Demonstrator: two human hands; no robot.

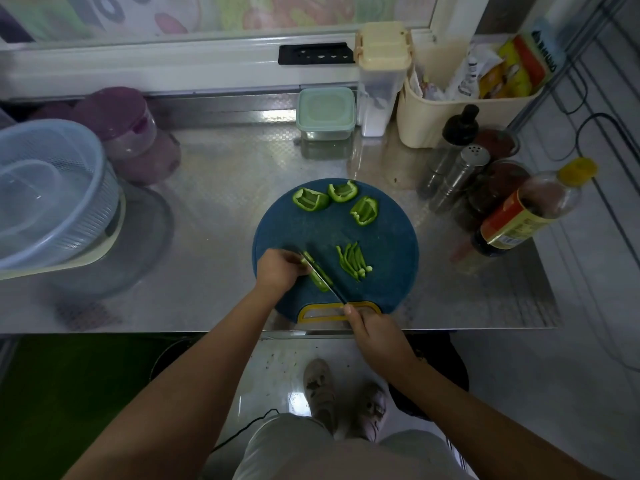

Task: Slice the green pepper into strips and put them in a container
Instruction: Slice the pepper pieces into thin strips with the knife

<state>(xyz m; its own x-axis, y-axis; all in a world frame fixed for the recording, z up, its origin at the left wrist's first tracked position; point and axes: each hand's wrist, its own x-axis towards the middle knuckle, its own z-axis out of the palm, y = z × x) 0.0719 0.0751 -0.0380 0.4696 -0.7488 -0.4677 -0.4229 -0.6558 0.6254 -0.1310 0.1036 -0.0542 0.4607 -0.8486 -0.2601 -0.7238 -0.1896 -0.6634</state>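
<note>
A round blue cutting board (pixel 381 247) with a yellow handle lies on the steel counter. Three green pepper chunks (pixel 310 199) (pixel 343 191) (pixel 364 211) sit at its far side. A small pile of cut strips (pixel 353 260) lies right of centre. My left hand (pixel 281 271) holds down a pepper piece (pixel 320 279) with curled fingers. My right hand (pixel 369 329) grips the handle of a knife (pixel 325 277) whose blade rests across that piece. A lidded pale-green container (pixel 326 112) stands at the back of the counter.
A blue colander in a cream bowl (pixel 45 192) stands at the left, purple containers (pixel 128 133) behind it. Bottles and shakers (pixel 485 174) crowd the right side, with a cream basket (pixel 460 109) of packets and a tall canister (pixel 381 77) at the back right.
</note>
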